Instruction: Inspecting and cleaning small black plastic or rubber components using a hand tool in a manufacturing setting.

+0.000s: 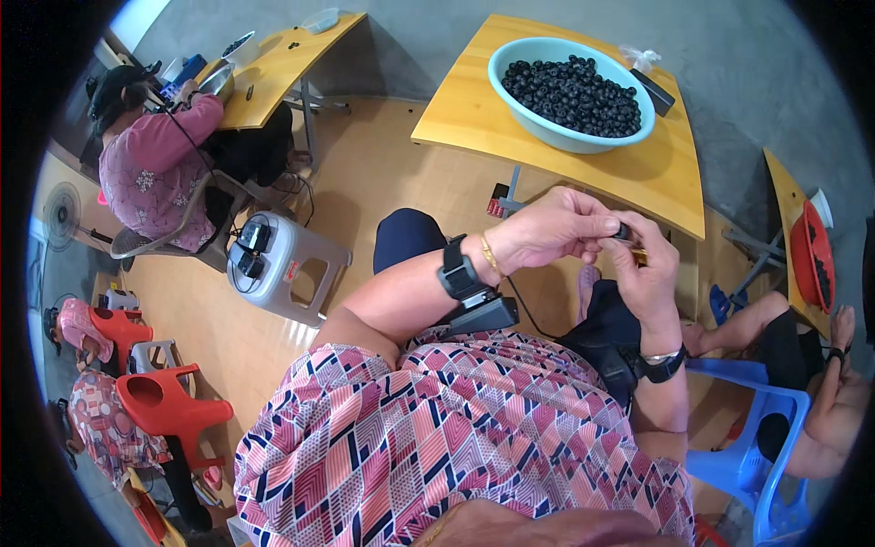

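Observation:
My left hand (556, 230) and my right hand (649, 269) meet above my lap, in front of the wooden table (670, 173). Both pinch a small dark round piece (623, 232) between the fingertips. A small yellowish bit (641, 257) shows at my right fingers; I cannot tell what it is. Black bands sit on both wrists. On the table stands a light-blue basin (556, 137) filled with several small dark round pieces (574, 93), just beyond my hands.
A black flat object (654, 91) and a clear bag lie by the basin. A grey plastic stool (290, 264) stands at my left. Another person in pink (150, 173) sits at a far table. A seated person on a blue chair (756, 428) is at my right; red stools (173, 406) stand at lower left.

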Demonstrator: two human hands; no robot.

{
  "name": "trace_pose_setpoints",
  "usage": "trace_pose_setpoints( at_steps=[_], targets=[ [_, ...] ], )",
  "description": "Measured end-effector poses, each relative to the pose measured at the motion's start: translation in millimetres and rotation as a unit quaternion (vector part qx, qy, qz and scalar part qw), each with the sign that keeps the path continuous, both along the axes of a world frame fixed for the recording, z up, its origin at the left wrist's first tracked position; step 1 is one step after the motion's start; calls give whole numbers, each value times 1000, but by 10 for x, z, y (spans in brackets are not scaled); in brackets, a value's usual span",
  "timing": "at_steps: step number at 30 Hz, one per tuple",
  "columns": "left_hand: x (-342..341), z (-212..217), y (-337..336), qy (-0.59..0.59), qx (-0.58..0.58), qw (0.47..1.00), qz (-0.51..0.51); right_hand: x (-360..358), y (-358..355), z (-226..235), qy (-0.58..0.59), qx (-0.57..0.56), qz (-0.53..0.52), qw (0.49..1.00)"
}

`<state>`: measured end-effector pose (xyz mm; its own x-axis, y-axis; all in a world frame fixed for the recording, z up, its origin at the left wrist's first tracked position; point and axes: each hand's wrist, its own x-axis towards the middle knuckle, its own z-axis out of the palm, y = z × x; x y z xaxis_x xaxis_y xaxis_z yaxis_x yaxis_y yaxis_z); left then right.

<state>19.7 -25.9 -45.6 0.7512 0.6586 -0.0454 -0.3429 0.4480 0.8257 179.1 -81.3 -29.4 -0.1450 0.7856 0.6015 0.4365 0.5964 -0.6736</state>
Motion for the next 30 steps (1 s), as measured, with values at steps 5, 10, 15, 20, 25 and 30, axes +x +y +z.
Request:
trace_pose_setpoints(
  at_steps=[5, 10, 15, 20, 25, 30],
  targets=[
    [-58, 11, 125, 165, 147, 973, 71, 743, -88, -473, 145, -58, -258, 953],
    [-331, 66, 495, 263, 276, 893, 237, 1929, 3, -1362, 312, -121, -381, 862],
    [-488, 239, 913, 430, 553, 633, 330, 2117, -81, -1892, 201, -212, -519, 803],
    [-373, 236, 1417, 602, 601, 468, 238, 1783, -71, -1631, 282, -167, -454, 828],
    [-239, 285, 1556, 672, 532, 496, 138, 1435, -158, -1178, 357, -126, -350, 857],
    [-215, 282, 1629, 681, 499, 518, 135, 1275, -210, -994, 331, -116, -324, 879]
  ],
)
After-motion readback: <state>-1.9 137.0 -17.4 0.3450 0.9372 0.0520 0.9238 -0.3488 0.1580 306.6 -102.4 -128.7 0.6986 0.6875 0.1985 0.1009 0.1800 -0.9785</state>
